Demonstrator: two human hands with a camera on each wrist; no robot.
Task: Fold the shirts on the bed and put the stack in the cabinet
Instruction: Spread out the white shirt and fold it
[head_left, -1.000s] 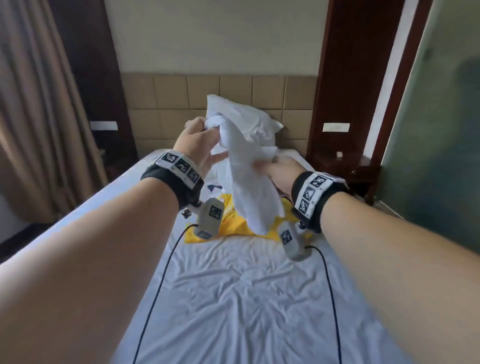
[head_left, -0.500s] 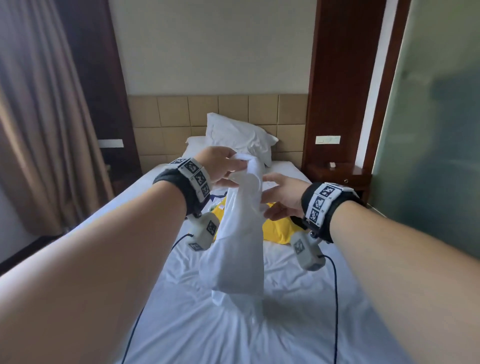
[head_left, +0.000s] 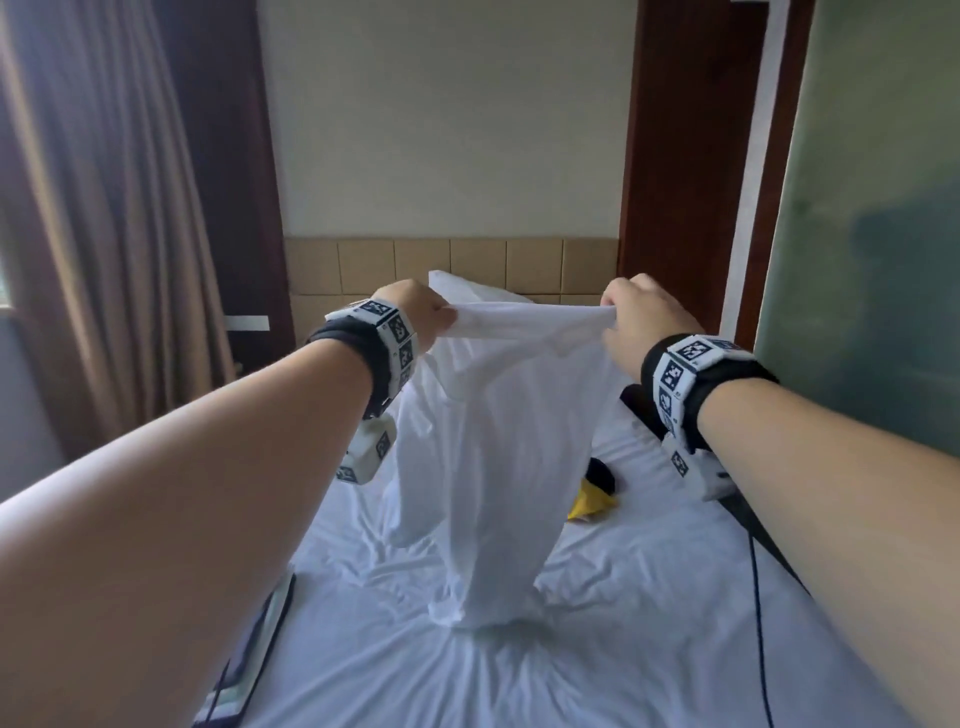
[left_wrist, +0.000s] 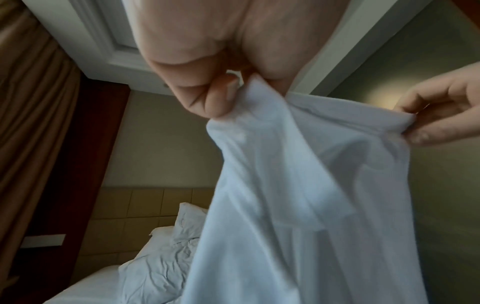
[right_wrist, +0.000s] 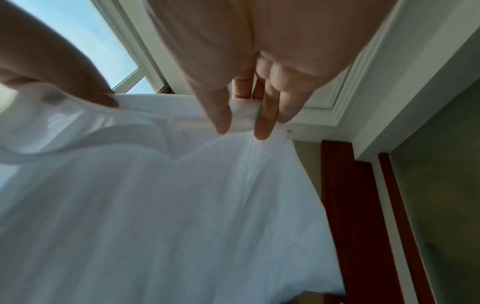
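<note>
Both hands are up over the bed (head_left: 597, 649), and strung between them is the white shirt (head_left: 511, 441), held by its top edge. The left hand (head_left: 415, 312) has thumb and curled fingers (left_wrist: 207, 100) pinched on one end of that edge; the right hand (head_left: 636, 322) pinches the other end, its thumb and fingertips (right_wrist: 262, 127) pressing a small bunch of fabric between them. Neither hand has anything else in it. From that taut top edge the shirt hangs straight down in long folds, and its lower end touches the bed sheet near the middle of the bed, where it crumples a little. Behind the hanging cloth, toward the right edge of the bed, a corner of a yellow garment (head_left: 589, 503) peeks out flat on the sheet, with something dark just beyond it that is too hidden to name. At the head of the bed a white pillow (left_wrist: 166, 255) leans against the tan padded headboard (head_left: 483, 260). A brown curtain (head_left: 104, 234) hangs along the left side of the room.
</note>
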